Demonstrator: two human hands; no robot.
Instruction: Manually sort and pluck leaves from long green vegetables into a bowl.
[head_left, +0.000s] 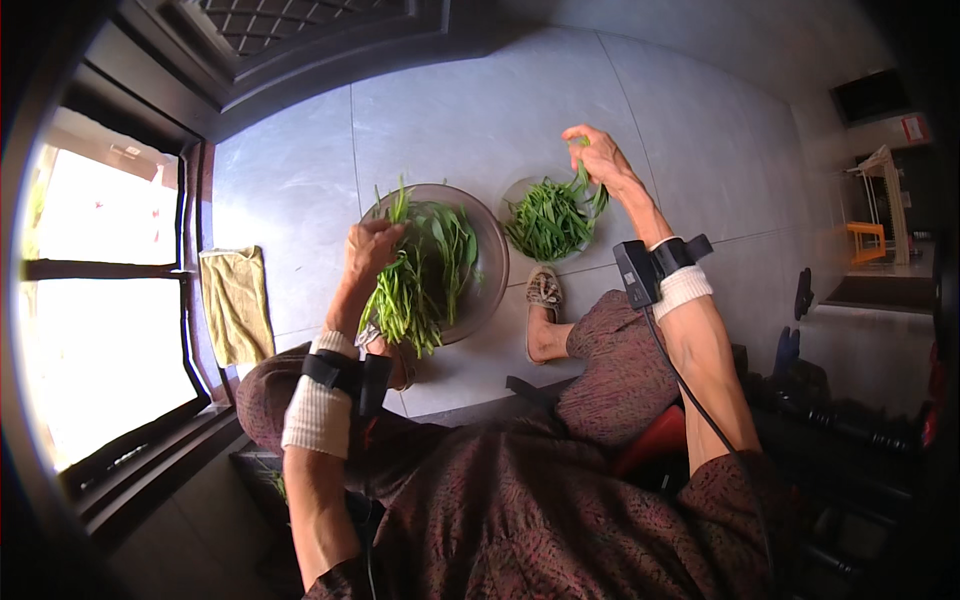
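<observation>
My left hand (373, 244) is closed around a bunch of leafy green stems (405, 304), held over the left side of a wide round basin (491, 247). More long-leaved greens (454, 232) lie inside that basin. To the right, a smaller, pale round bowl (517, 193) holds a heap of green leaves and short pieces (547, 217). Above its right rim, my right hand (598, 156) grips a leafy sprig (596, 196), whose leaves hang down from the fingers. Part of the sprig is hidden by the hand.
Both vessels stand on grey floor tiles (450, 112). My shod foot (544, 292) is just below the bowl. A yellowish cloth (236, 304) lies by the doorway at left. A dark door with lattice (337, 52) stands at the top. A cable (679, 375) runs along my right arm.
</observation>
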